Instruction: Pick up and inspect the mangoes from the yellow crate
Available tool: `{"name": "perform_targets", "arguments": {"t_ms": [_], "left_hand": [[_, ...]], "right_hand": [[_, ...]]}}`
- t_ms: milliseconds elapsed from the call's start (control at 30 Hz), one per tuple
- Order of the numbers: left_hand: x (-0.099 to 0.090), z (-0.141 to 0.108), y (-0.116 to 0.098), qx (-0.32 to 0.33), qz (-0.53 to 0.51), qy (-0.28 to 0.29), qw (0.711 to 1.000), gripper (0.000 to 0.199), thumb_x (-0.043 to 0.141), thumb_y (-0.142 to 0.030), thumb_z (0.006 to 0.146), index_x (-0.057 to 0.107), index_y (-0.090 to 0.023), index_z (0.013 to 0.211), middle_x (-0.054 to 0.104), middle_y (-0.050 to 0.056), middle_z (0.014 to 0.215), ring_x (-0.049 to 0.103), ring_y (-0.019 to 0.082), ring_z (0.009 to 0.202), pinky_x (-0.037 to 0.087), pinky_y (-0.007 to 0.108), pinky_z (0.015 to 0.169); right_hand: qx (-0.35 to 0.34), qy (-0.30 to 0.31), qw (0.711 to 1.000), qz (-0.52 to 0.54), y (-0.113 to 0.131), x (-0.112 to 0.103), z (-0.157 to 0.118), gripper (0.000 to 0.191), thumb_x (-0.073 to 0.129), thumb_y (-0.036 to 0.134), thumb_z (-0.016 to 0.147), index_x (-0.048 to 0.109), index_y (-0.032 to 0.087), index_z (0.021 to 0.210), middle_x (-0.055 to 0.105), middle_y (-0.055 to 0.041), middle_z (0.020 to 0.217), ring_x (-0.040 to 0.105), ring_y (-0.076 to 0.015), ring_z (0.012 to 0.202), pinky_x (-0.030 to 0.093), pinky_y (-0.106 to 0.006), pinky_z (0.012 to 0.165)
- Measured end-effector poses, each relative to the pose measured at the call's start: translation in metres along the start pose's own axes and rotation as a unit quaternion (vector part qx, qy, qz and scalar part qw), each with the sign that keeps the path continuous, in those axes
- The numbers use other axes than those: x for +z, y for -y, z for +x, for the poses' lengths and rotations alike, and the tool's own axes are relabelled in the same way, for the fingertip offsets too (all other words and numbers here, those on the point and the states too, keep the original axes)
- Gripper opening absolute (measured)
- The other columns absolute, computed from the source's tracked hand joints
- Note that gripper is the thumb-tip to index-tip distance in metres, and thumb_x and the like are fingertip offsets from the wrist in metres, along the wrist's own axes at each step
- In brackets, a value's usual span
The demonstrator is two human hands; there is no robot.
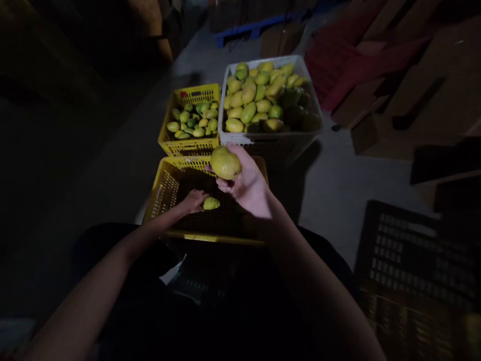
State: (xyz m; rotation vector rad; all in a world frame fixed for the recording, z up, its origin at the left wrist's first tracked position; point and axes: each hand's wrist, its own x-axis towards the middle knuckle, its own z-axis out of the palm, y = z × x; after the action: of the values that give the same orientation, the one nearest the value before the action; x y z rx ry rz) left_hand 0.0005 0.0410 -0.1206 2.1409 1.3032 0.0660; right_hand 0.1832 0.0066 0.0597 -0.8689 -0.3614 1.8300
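My right hand holds a smooth yellow-green fruit up above the near yellow crate, fingers wrapped round its underside. Down inside that crate, my left hand is closed on the left end of a bumpy yellow-green fruit. Behind stands a smaller-looking yellow crate with several green and yellow fruits. To its right a white crate is heaped with larger yellow-green fruits.
Red crates and cardboard boxes stand at the right. A dark slatted crate lies at the lower right. A blue pallet is at the back. Part of another person shows at the upper left.
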Motion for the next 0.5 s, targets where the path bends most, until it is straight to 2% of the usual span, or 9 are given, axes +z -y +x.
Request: {"name": "perform_targets", "arguments": {"t_ms": [100,200,267,367,500], "left_hand": [[-0.053,-0.025,0.017,-0.003,0.005,-0.077,0.997,0.058,0.080,-0.026,0.059,0.063,-0.017,0.114,0.062,0.013,0.114,0.056,0.030,0.107,0.041,0.041,0.097],[-0.087,-0.054,0.012,0.027,-0.095,-0.198,0.975,0.064,0.081,-0.037,0.059,0.062,-0.018,0.116,0.061,0.012,0.121,0.054,0.030,0.114,0.039,0.042,0.103],[-0.096,-0.070,0.001,0.031,-0.211,-0.249,0.945,0.065,0.081,-0.042,0.058,0.062,-0.017,0.115,0.063,0.011,0.121,0.056,0.029,0.113,0.040,0.042,0.102],[-0.098,-0.081,-0.021,0.031,-0.373,-0.271,0.887,0.064,0.081,-0.044,0.057,0.063,-0.016,0.112,0.066,0.010,0.116,0.060,0.028,0.109,0.044,0.041,0.098],[-0.103,-0.080,-0.047,0.082,-0.465,-0.291,0.832,0.060,0.081,-0.044,0.058,0.063,-0.017,0.108,0.067,0.009,0.114,0.060,0.026,0.109,0.045,0.038,0.099]], "right_hand": [[0.019,0.002,0.998,-0.063,-0.012,-0.001,-0.002,0.019,0.074,0.030,0.070,0.062,0.020,0.080,0.061,0.0023,0.069,0.052,-0.0085,0.057,0.039,-0.017,0.042],[-0.030,-0.003,0.994,-0.101,-0.022,-0.006,-0.007,0.029,0.080,0.023,0.062,0.063,0.023,0.086,0.066,0.0016,0.086,0.059,-0.0104,0.072,0.048,-0.018,0.055],[-0.083,0.016,0.987,-0.139,-0.026,-0.008,-0.010,0.034,0.080,0.022,0.061,0.063,0.024,0.091,0.067,0.0013,0.090,0.061,-0.0116,0.076,0.050,-0.020,0.061],[-0.182,0.015,0.965,-0.189,-0.030,-0.009,-0.012,0.039,0.078,0.020,0.061,0.063,0.024,0.096,0.067,0.0020,0.088,0.061,-0.0122,0.078,0.051,-0.022,0.068],[-0.320,-0.027,0.916,-0.240,-0.032,-0.008,-0.011,0.057,0.080,0.012,0.054,0.061,0.028,0.106,0.067,0.0036,0.098,0.061,-0.0129,0.087,0.050,-0.024,0.079]]}}
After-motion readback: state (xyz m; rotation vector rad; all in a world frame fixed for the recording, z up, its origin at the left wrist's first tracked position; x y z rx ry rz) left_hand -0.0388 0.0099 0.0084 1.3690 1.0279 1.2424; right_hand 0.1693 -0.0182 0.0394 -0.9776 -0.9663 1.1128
